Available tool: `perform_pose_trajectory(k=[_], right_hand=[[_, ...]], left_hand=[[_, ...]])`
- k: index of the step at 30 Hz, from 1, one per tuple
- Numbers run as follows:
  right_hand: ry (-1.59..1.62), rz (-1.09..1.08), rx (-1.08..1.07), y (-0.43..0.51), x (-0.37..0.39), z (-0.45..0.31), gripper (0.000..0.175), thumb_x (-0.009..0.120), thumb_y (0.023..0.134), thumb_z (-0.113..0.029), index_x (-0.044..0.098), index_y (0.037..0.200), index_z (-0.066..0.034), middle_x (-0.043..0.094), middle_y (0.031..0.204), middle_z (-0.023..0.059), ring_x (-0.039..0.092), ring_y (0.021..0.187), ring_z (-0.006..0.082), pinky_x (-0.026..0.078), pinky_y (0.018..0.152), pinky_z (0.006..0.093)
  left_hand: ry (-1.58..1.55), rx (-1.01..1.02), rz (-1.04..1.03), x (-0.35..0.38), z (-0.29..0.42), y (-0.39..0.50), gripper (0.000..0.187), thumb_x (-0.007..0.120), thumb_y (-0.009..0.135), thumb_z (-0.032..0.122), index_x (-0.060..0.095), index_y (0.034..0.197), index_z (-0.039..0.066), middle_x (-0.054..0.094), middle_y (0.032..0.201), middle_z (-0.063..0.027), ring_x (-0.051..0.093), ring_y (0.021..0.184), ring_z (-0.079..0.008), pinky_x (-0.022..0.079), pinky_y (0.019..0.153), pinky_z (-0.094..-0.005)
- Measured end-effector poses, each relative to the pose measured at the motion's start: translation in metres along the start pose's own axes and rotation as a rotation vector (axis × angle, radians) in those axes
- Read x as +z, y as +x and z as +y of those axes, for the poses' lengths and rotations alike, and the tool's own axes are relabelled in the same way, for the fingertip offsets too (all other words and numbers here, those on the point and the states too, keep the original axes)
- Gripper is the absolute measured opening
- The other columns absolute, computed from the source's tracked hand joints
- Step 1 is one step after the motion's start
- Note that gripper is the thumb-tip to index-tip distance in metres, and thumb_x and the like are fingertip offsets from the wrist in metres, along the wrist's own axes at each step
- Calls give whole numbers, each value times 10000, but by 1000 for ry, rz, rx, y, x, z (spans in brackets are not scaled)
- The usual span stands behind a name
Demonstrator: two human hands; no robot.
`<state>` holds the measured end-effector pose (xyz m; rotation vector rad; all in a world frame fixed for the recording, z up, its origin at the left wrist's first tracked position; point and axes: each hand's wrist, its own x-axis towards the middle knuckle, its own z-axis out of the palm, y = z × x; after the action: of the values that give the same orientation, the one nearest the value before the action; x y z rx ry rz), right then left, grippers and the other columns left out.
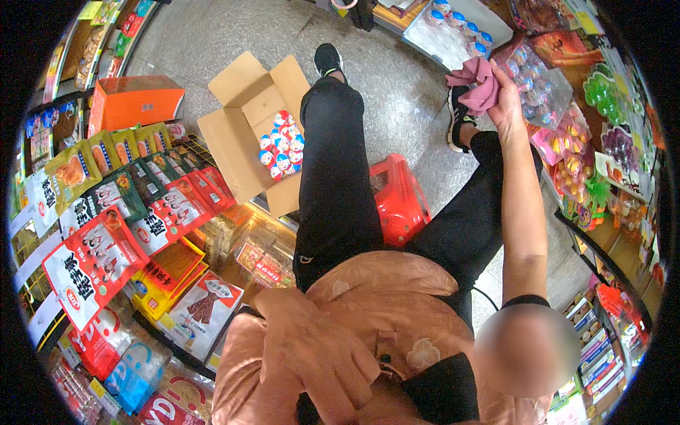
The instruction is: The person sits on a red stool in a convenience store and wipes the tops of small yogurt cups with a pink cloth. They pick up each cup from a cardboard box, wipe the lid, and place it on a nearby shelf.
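My right hand (507, 103) grips a crumpled pink cloth (476, 87), reaching out at the upper right. Just beyond the cloth is a shallow white tray (433, 45) with several round blue-topped capsules (457, 20) along its far side. Clear bags of similar round capsules (534, 87) hang beside that hand. Close to the camera, my left hand (324, 345) is bent over the front of my brown floral top (382, 303), by a small dark clip and cord. Its fingertips are partly hidden, so what they hold is unclear.
At left stands an open cardboard box (226, 143) holding several red, white and blue balls (281, 143). Snack packets (95, 260) fill the left rack, near an orange box (135, 103). Red plastic (398, 204) shows between my legs. Hanging sweets (571, 175) line the right shelves.
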<state>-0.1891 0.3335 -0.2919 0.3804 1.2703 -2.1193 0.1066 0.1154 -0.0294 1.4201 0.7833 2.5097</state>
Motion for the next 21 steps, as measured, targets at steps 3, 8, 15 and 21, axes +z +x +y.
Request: perform_pose_trajectory(k=[3,8,15,21], right_hand=[[-102,62,-123,-21,12,-9,411,424,956,-307,566,1135,35,651,1070,189,639,953,387,508,844,499],[-10,-195,42,7,-38,1,442,441,956,-362,565,1126,26,649,1058,212,641,950,380,516,846,445],[80,-51,-72,-2,-24,2,396,426,955,-292,574,1105,44,664,989,190,656,888,379,548,779,467],[-242,38,-175,-10,4,4,332,543,919,-292,646,944,23,680,900,136,668,759,249,540,674,370]], left_hand=[[-10,-2,-36,4,-7,0,476,546,918,433,340,1345,396,573,788,-70,538,599,-199,355,544,-319],[-11,29,132,21,-25,16,475,539,923,370,309,1339,367,555,723,-35,524,549,-197,383,518,-320],[-28,106,76,1,-57,46,338,640,890,319,585,1175,144,661,862,-42,617,652,-161,427,527,-272],[1127,-307,349,38,-35,81,348,606,845,272,476,1105,82,568,728,-70,550,594,-229,419,530,-370]])
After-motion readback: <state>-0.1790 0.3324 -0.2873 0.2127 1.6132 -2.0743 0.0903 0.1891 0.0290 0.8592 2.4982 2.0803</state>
